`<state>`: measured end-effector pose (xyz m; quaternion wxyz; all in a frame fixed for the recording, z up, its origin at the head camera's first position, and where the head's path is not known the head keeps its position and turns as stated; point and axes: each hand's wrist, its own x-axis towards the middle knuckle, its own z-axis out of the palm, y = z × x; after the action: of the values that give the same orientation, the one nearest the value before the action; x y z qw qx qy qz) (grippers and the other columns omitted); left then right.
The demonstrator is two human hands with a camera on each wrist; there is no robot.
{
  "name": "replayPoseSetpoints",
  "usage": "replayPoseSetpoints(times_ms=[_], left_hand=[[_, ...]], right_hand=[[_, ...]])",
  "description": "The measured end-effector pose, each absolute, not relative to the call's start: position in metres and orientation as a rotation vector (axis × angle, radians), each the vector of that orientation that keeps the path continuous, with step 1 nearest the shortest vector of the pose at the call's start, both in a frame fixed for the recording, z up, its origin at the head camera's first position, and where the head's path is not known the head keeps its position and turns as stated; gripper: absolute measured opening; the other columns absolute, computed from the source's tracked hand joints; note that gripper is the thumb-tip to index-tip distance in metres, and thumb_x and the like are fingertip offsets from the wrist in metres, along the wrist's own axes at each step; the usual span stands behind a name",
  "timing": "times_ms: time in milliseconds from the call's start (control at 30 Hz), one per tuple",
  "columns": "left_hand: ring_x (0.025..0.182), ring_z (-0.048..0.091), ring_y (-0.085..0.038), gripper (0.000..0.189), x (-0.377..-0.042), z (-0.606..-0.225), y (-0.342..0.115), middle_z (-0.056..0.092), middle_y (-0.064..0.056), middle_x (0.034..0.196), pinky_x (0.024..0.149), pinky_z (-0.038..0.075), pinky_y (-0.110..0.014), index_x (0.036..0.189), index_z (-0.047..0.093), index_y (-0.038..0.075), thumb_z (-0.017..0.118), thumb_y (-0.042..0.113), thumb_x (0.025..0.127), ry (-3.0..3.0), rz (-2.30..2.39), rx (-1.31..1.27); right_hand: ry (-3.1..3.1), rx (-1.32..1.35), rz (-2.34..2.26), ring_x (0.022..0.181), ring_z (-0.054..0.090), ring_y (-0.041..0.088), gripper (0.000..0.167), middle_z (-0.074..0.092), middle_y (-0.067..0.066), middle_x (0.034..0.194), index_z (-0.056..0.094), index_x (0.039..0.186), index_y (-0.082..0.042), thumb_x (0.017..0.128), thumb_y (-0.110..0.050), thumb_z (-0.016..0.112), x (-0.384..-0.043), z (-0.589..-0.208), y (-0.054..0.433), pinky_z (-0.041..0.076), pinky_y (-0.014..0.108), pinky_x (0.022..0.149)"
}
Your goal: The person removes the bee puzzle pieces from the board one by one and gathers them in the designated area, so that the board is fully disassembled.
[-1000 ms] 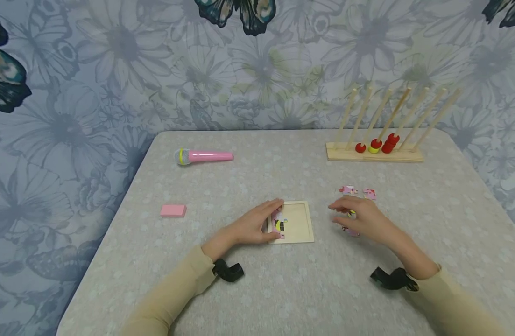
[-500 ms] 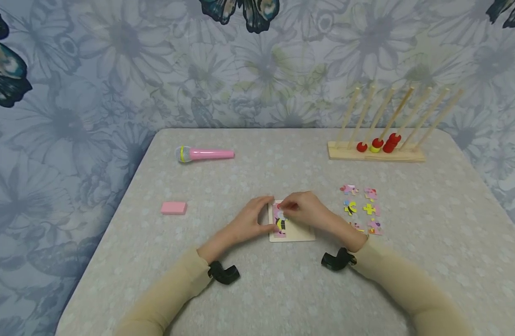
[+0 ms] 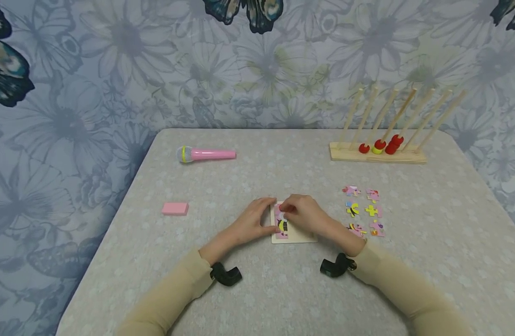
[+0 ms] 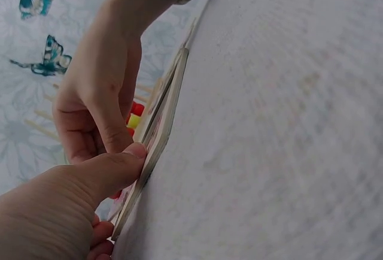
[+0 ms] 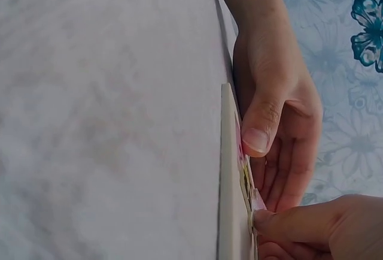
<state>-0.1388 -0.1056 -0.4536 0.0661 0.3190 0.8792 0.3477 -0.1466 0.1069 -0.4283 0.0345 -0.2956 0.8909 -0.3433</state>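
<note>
A shallow wooden puzzle tray [image 3: 297,238] lies on the table before me. Pink and yellow puzzle pieces [image 3: 282,228] fill its left side. My left hand [image 3: 250,221] holds the tray by its left side, thumb at the near edge and fingers at the far one. Over the tray, my right hand [image 3: 309,214] pinches a small puzzle piece [image 5: 258,200] between thumb and fingers, low against the pieces in the tray. Its fingers hide most of that piece in the head view. Several loose puzzle pieces [image 3: 372,211] lie in two columns to the right.
A pink toy microphone [image 3: 213,154] lies at the back left, with a pink block [image 3: 175,209] nearer the front. At the back right stands a wooden peg stand [image 3: 345,153] with red and yellow beads. The patterned wall [image 3: 198,84] rises behind the table's far edge.
My right hand has come left from the loose pieces to the tray and stays there with a piece between its fingers. My left hand keeps its place at the tray.
</note>
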Motion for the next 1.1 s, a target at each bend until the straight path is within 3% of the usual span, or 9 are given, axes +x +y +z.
replayPoseSetpoints(times_ms=[367, 767, 1100], left_hand=[[0.132, 0.034, -0.027, 0.08, -0.138, -0.453, -0.104, 0.04, -0.015, 0.142, 0.11, 0.026, -0.039, 0.141, 0.037, 0.0, 0.076, 0.034, 0.08, 2.656, 1.042, 0.96], [0.132, 0.034, -0.029, 0.083, -0.137, -0.453, -0.105, 0.041, -0.016, 0.141, 0.11, 0.026, -0.039, 0.141, 0.036, -0.001, 0.076, 0.037, 0.079, 2.678, 1.007, 0.962], [0.132, 0.034, -0.027, 0.082, -0.139, -0.452, -0.106, 0.041, -0.015, 0.141, 0.11, 0.026, -0.037, 0.142, 0.036, -0.001, 0.075, 0.037, 0.08, 2.678, 0.988, 0.985]], right_hand=[[2.741, -0.911, -1.085, 0.077, 0.059, 0.01, 0.01, 0.064, -0.003, 0.084, 0.069, 0.093, -0.006, 0.084, -0.004, 0.069, -0.15, -0.425, 0.115, 0.05, 0.027, 0.069], [2.953, -0.73, -1.028, 0.077, 0.06, 0.019, 0.013, 0.067, 0.006, 0.086, 0.071, 0.095, -0.001, 0.082, -0.001, 0.071, -0.178, -0.417, 0.218, 0.052, 0.035, 0.068], [2.909, -0.697, -0.986, 0.075, 0.06, 0.022, 0.011, 0.067, 0.008, 0.085, 0.071, 0.094, 0.001, 0.083, -0.001, 0.07, -0.187, -0.422, 0.232, 0.052, 0.034, 0.066]])
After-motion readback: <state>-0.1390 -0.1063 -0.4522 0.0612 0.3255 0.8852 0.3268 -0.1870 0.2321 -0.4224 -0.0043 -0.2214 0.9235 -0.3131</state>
